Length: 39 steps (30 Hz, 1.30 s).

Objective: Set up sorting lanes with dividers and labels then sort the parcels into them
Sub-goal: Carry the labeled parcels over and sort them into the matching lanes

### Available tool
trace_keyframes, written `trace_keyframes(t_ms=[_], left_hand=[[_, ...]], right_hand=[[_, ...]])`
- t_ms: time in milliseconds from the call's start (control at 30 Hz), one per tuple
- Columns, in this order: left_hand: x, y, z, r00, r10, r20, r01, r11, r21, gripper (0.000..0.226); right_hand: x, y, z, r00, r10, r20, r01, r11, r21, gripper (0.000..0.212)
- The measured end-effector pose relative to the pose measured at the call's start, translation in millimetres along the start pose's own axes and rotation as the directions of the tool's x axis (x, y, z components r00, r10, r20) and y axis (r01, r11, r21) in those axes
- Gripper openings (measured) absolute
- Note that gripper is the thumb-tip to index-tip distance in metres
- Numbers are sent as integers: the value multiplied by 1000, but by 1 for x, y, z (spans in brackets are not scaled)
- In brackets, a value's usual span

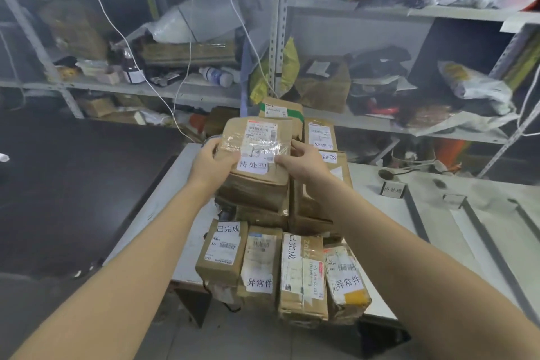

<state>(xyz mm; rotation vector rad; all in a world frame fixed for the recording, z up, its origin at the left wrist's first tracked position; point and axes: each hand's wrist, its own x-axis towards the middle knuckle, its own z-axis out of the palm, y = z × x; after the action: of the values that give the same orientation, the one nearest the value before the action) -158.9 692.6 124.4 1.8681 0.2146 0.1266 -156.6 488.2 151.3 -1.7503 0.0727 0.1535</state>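
Observation:
A brown cardboard parcel with a white label reading 待处理 tops a pile of parcels on the grey table. My left hand grips its left side and my right hand grips its right side. Below, at the table's near edge, a row of parcels carries labels 已完成 and 异常件. More labelled parcels stand behind the pile. To the right, grey divider strips lie on the table, with a small standing label card reading 待处理 at their far end.
Metal shelving full of bags, boxes and bottles stands behind the table, with white cables hanging in front. A dark surface lies to the left. A second blank card stands by the dividers.

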Motion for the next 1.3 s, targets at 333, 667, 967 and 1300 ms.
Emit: trace_keyframes(t_ms=[333,667,967,1300], left_hand=[[-19,98,18,972,220,-86,-205,965,162,53],[-61,156,186,964,267,-2,-266,960,91,63],[-86,153,342,983,169,67,-172,984,43,47],[-70,77,432,981,-68,180,49,993,112,49]], right_hand=[[-23,-55,-64,986,-161,-51,165,983,78,30],[-47,-33,-243,978,-155,-142,165,984,67,32],[-39,41,-381,988,-66,-143,69,998,15,33],[7,154,-418,976,185,-111,-186,983,5,36]])
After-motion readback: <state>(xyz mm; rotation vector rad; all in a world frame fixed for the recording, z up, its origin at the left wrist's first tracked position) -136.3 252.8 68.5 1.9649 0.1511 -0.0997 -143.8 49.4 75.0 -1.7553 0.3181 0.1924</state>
